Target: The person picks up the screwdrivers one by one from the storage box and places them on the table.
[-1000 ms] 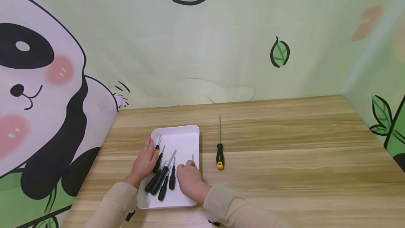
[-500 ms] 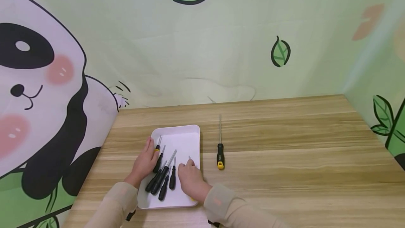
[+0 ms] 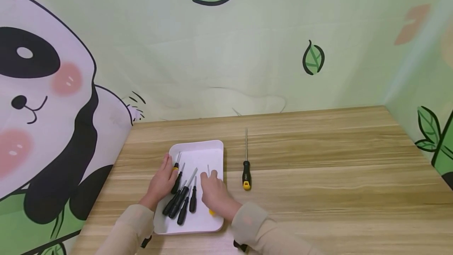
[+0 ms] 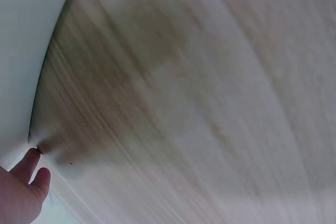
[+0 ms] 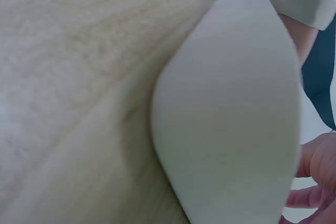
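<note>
In the head view, my left hand (image 3: 162,180) rests along the left rim of a white tray (image 3: 198,150) with its fingers straight; the thumb reaches over the inside. In the left wrist view its fingertips (image 4: 39,179) lie at the tray's outer wall. At the tray's right side my right hand (image 3: 216,194) grips a screwdriver (image 3: 211,212), whose thin shaft points away and yellow handle end shows below the hand; the rest of the handle is hidden. Several black-handled screwdrivers (image 3: 179,202) lie in the tray's left half. One (image 3: 175,165) beside my left thumb has a yellow band.
A longer screwdriver (image 3: 246,174) with a black and yellow handle lies on the wooden table (image 3: 318,160), right of the tray, its shaft toward the back. A printed fabric wall (image 3: 247,50) with a panda and leaves stands behind the table.
My right hand has shifted slightly right and away from me. The screwdriver in it has turned, its shaft now further left and its yellow end in sight. The left hand stays put.
</note>
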`<state>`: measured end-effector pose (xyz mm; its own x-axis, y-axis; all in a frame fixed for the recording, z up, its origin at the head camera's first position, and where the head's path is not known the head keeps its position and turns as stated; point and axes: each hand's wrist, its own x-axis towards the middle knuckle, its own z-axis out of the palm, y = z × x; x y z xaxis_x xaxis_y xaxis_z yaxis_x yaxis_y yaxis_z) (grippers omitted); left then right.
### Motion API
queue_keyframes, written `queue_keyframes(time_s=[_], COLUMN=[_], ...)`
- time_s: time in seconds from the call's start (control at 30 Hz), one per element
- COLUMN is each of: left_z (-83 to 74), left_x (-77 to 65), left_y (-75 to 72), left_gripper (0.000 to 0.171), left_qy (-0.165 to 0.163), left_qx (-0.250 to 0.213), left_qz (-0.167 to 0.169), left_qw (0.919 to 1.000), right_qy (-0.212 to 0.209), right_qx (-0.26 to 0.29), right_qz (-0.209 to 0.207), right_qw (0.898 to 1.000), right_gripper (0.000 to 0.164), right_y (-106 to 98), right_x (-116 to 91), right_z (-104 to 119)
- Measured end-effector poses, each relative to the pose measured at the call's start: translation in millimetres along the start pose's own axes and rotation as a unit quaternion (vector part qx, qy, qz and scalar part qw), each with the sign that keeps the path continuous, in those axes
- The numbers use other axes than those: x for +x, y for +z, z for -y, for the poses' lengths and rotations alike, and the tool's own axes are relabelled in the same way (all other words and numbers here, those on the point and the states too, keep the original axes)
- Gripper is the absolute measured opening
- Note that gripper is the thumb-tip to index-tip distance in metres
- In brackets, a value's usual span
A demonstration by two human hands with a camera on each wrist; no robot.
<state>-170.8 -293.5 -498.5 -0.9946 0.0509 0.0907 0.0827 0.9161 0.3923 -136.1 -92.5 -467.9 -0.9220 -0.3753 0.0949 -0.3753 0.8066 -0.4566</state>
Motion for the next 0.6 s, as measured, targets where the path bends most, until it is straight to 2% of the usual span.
queue_keyframes(time_s=[0.3, 0.5, 0.6], left_z=[-0.6, 0.3, 0.3], left_x=[-1.3, -0.9, -0.8], left_y=[-0.8, 0.0, 0.0], left_gripper=[0.056, 0.056, 0.055], left_qy=[-0.004, -0.004, -0.002], left_qx=[0.003, 0.001, 0.001], left_qz=[0.005, 0.002, 0.0], left_qw=[1.0, 1.0, 1.0], right_qy=[0.036, 0.055, 0.057], right_qx=[0.065, 0.104, 0.13], right_qz=[0.009, 0.01, -0.003], right_qw=[0.997, 0.993, 0.99], right_gripper=[0.048, 0.047, 0.045], right_y=[-14.5, -24.1, -28.1], right_x=[10.4, 16.1, 18.1], right_z=[-4.4, -7.6, -9.9])
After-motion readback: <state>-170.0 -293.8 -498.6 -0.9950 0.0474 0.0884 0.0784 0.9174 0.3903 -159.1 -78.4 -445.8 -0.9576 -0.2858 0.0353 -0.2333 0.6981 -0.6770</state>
